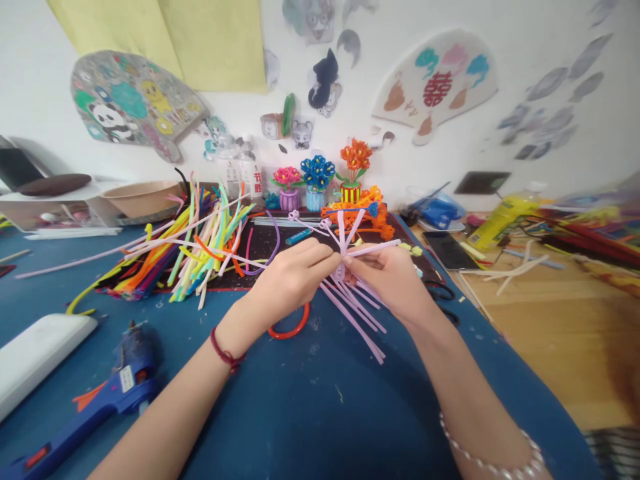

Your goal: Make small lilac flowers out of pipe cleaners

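Both hands meet over the middle of the blue table around light purple pipe cleaners (356,308). My left hand (300,270) pinches them from the left, its fingertips pressed together near the centre of the strands. From the right, my right hand (387,273) grips them with thumb and finger. Several strands fan upward above the fingers, and others hang down toward the table. Small purple loops show just beyond my fingertips. Exactly where the strands join is hidden by the fingers. Red scissor handles (291,327) lie under my left hand.
A heap of colourful pipe cleaners (200,247) lies at left. A blue glue gun (120,393) and a white case (43,357) are nearer. Pipe-cleaner flowers in pots (315,200) stand at the back. A phone (443,250) and yellow bottle (505,217) sit at right.
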A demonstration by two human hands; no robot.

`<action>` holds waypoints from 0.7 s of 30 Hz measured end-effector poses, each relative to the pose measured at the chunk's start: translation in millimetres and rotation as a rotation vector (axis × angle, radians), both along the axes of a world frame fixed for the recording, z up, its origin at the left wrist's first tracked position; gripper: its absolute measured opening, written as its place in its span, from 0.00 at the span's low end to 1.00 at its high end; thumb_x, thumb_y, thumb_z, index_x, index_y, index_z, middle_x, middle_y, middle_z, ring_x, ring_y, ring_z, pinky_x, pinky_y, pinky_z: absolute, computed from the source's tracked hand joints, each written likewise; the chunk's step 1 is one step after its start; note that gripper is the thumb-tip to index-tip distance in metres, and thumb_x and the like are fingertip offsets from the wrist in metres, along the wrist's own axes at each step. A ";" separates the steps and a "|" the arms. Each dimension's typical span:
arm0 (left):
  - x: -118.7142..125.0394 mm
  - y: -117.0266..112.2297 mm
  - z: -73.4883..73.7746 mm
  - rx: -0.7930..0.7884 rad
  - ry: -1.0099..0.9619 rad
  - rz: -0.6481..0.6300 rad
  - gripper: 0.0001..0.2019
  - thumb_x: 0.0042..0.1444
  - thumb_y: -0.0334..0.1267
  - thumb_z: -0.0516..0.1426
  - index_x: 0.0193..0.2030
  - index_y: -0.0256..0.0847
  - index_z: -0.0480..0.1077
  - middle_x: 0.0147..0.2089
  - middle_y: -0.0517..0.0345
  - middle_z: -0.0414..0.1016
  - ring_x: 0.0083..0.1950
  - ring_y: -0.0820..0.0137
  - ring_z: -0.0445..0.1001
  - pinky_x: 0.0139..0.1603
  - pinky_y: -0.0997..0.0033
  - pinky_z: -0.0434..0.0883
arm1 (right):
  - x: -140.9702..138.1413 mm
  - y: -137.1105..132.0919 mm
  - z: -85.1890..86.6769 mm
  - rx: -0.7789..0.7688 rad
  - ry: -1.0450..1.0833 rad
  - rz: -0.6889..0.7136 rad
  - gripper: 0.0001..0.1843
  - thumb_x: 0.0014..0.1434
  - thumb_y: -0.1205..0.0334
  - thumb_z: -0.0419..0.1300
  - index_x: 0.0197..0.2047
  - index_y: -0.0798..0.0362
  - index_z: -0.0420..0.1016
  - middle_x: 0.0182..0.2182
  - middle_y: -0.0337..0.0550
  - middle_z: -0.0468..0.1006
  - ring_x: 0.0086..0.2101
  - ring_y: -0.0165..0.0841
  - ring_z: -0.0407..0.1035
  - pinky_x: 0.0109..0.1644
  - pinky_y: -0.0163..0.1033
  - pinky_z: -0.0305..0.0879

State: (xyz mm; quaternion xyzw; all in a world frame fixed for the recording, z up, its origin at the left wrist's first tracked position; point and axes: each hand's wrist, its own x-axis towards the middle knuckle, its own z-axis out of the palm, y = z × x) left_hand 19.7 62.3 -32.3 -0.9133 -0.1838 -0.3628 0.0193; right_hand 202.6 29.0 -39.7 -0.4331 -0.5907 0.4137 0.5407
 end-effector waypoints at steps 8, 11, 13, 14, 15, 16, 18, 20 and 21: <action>7.6 1.0 -0.7 -0.265 -0.134 0.111 0.08 0.64 0.35 0.53 0.38 0.38 0.73 0.33 0.56 0.77 0.32 0.72 0.71 0.35 0.75 0.66 | -1.9 -2.3 -6.2 0.179 -0.258 -0.174 0.12 0.59 0.54 0.62 0.35 0.55 0.77 0.25 0.43 0.78 0.27 0.34 0.74 0.32 0.39 0.70; 2.3 -0.9 0.9 0.062 0.043 0.051 0.13 0.66 0.31 0.47 0.37 0.36 0.73 0.35 0.51 0.76 0.37 0.69 0.70 0.38 0.72 0.66 | -3.5 -1.4 -7.5 0.097 -0.166 -0.087 0.14 0.57 0.51 0.63 0.34 0.56 0.76 0.24 0.43 0.77 0.25 0.34 0.73 0.29 0.38 0.70; -0.9 -2.5 2.8 0.218 0.201 0.057 0.16 0.67 0.29 0.45 0.34 0.37 0.72 0.33 0.51 0.74 0.35 0.69 0.68 0.35 0.71 0.64 | -3.8 0.6 -9.3 0.045 -0.103 -0.025 0.16 0.55 0.50 0.65 0.31 0.56 0.76 0.23 0.42 0.77 0.24 0.33 0.73 0.28 0.38 0.70; -1.8 -2.7 3.5 0.239 0.247 0.074 0.17 0.67 0.29 0.45 0.34 0.37 0.72 0.32 0.52 0.73 0.34 0.69 0.67 0.34 0.71 0.63 | -3.7 1.6 -10.3 0.036 -0.093 -0.016 0.16 0.55 0.50 0.65 0.31 0.56 0.76 0.23 0.42 0.77 0.24 0.33 0.73 0.28 0.38 0.70; -2.0 -2.3 3.8 0.218 0.249 0.102 0.16 0.67 0.29 0.45 0.34 0.37 0.72 0.32 0.52 0.73 0.34 0.69 0.67 0.34 0.70 0.63 | -3.4 2.4 -11.2 0.039 -0.098 -0.025 0.16 0.55 0.50 0.65 0.31 0.57 0.76 0.23 0.43 0.77 0.24 0.34 0.73 0.29 0.38 0.71; -1.7 -1.2 3.7 0.154 0.209 0.131 0.15 0.67 0.31 0.47 0.34 0.37 0.73 0.33 0.52 0.74 0.35 0.69 0.67 0.35 0.70 0.63 | -3.1 2.8 -11.8 0.055 -0.119 -0.058 0.15 0.56 0.51 0.64 0.32 0.57 0.76 0.24 0.43 0.78 0.25 0.34 0.74 0.29 0.38 0.71; -0.1 2.1 3.1 -0.103 0.054 0.177 0.12 0.66 0.36 0.51 0.35 0.37 0.73 0.34 0.53 0.74 0.34 0.69 0.68 0.35 0.71 0.63 | -3.0 2.3 -11.7 0.130 -0.216 -0.179 0.13 0.58 0.54 0.62 0.35 0.56 0.77 0.26 0.44 0.79 0.25 0.35 0.75 0.31 0.39 0.72; 2.1 5.3 2.6 -0.483 -0.120 0.155 0.14 0.63 0.44 0.55 0.34 0.36 0.73 0.30 0.56 0.73 0.31 0.71 0.68 0.33 0.72 0.63 | -4.2 0.3 -9.8 0.262 -0.360 -0.318 0.09 0.60 0.58 0.61 0.36 0.55 0.77 0.29 0.45 0.81 0.27 0.35 0.75 0.34 0.40 0.72; 3.3 6.1 2.5 -0.685 -0.203 0.116 0.16 0.62 0.47 0.55 0.32 0.36 0.73 0.28 0.57 0.73 0.29 0.73 0.67 0.31 0.73 0.62 | -5.3 -1.0 -8.5 0.346 -0.438 -0.373 0.07 0.61 0.60 0.60 0.35 0.54 0.77 0.30 0.45 0.81 0.29 0.36 0.76 0.35 0.40 0.72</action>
